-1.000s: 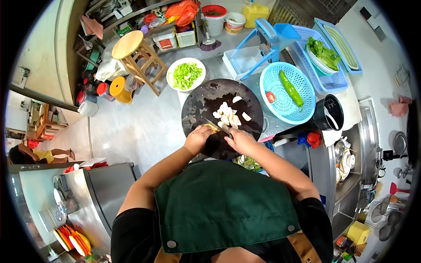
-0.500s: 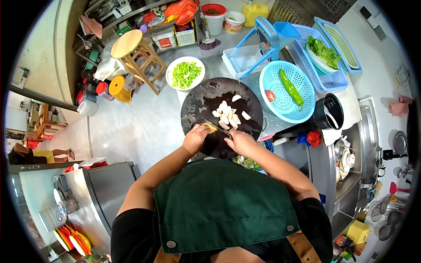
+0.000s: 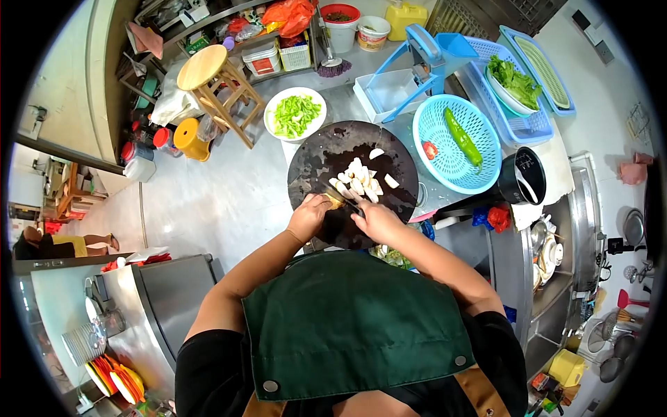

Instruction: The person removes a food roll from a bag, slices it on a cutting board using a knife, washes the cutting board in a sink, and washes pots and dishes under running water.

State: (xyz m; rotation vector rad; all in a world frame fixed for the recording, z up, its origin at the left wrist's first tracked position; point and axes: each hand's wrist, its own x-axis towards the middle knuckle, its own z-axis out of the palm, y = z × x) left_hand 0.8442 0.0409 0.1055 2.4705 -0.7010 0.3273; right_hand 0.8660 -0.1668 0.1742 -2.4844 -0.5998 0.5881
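Observation:
A round dark chopping board (image 3: 313, 163) lies in front of me. My left hand (image 3: 310, 216) presses a small yellowish-brown piece of food (image 3: 335, 201) against the board, its fingers bent around it. My right hand (image 3: 379, 221) grips a knife (image 3: 353, 202) by the handle, the blade at the edge of that piece. Its exact kind I cannot tell. Just beyond the blade lies a loose heap of whitish slices (image 3: 358, 175), with two more slices apart to the right.
Left of the board, a white bowl (image 3: 322, 119) holds chopped green pieces. A blue colander (image 3: 455, 182) with a long green pepper (image 3: 462, 139) and a red piece (image 3: 431, 150) stands at right. Beyond are a blue-framed device (image 3: 424, 62), a black pot (image 3: 507, 182) and a wooden stool (image 3: 202, 67).
The knife blade has shifted slightly left over the yellowish-brown piece, and another slice lies beside the heap. My right hand has moved a little left. The view has shifted slightly.

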